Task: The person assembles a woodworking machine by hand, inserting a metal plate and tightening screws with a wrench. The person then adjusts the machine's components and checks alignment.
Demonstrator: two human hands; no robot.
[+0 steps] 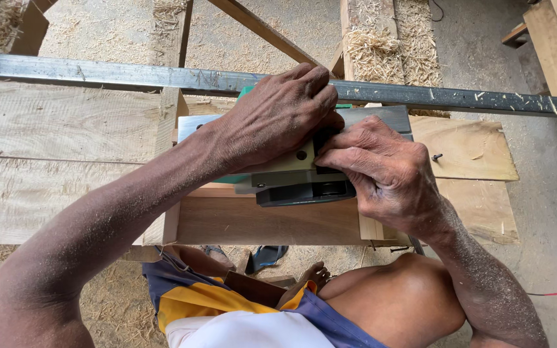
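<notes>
A grey and green electric hand planer (294,177) rests on a reddish-brown wooden board (259,222) in the middle of the view. My left hand (275,116) is closed over the planer's top, gripping it from above. My right hand (381,171) presses against the planer's right side, with the fingers curled on its body and the thumb near a dark knob. Both forearms are dusted with sawdust. Much of the planer is hidden under my hands.
A long dark metal bar (130,76) runs across the top, just behind the planer. Pale wide planks (46,161) lie to the left and more boards (472,151) to the right. Wood shavings (381,45) cover the floor. My knee (401,296) is below the board.
</notes>
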